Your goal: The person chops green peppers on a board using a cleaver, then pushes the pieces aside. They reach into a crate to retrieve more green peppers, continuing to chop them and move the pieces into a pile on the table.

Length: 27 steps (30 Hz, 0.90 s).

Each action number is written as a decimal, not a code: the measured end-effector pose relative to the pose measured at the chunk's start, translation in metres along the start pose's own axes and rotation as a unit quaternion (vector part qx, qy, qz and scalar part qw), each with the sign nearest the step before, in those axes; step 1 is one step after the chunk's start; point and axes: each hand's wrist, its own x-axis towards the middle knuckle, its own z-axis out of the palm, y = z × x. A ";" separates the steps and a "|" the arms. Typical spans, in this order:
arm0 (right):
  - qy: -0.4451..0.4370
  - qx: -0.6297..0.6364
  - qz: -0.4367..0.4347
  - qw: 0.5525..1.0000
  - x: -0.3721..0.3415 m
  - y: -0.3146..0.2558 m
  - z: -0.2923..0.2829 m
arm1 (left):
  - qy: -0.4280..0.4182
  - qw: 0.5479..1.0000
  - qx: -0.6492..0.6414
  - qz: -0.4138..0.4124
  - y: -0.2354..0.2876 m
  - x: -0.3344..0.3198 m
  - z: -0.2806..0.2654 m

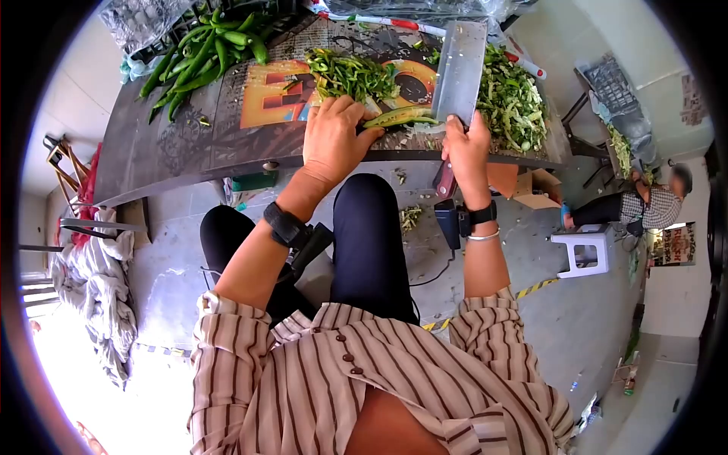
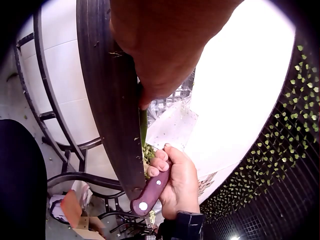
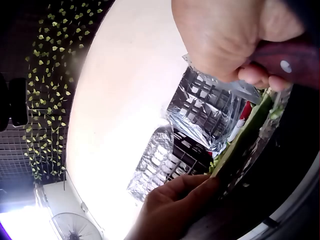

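The left hand pinches one end of a long green chili lying near the table's front edge; in the right wrist view its thumb and finger are on the chili. The right hand grips the dark red handle of a cleaver, whose wide blade points away over the table, by the chili's other end. Cut green strips lie beyond the left hand. A larger heap of chopped pieces lies right of the blade.
Whole green chilies are piled at the table's back left, beside a plastic-wrapped crate. Below the table are the person's knees and a cardboard box. A white stool and another person are at the right.
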 end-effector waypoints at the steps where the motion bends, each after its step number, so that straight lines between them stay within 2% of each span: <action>1: -0.001 -0.001 -0.001 1.000 -0.001 -0.001 -0.002 | 0.002 1.000 -0.001 -0.001 0.000 0.000 0.000; 5: -0.004 0.052 0.010 0.999 -0.008 -0.008 -0.003 | 0.001 1.000 -0.006 0.000 0.000 0.000 0.000; 8: -0.035 0.067 -0.027 0.997 -0.014 -0.014 0.010 | -0.001 1.000 -0.015 -0.003 0.000 0.001 0.000; 13: -0.070 0.096 -0.013 0.993 -0.019 -0.020 0.034 | 0.004 1.000 -0.023 -0.007 -0.001 0.000 0.000; 16: -0.056 -0.043 -0.100 0.992 -0.017 -0.004 0.044 | 0.030 0.999 -0.013 0.011 0.000 0.000 -0.001; 19: -0.051 -0.091 -0.100 0.990 -0.018 0.001 0.044 | 0.028 1.000 -0.011 0.000 0.000 -0.001 0.000; 23: -0.044 -0.117 -0.103 0.987 -0.012 0.005 0.038 | 0.024 1.000 -0.014 0.001 0.001 0.000 0.000; 25: -0.036 -0.071 -0.058 0.995 -0.007 0.005 0.035 | 0.020 1.000 -0.013 -0.004 0.000 0.001 0.000; 27: -0.039 -0.040 -0.090 0.994 -0.004 0.011 0.036 | 0.031 0.999 -0.022 0.004 0.000 0.000 0.001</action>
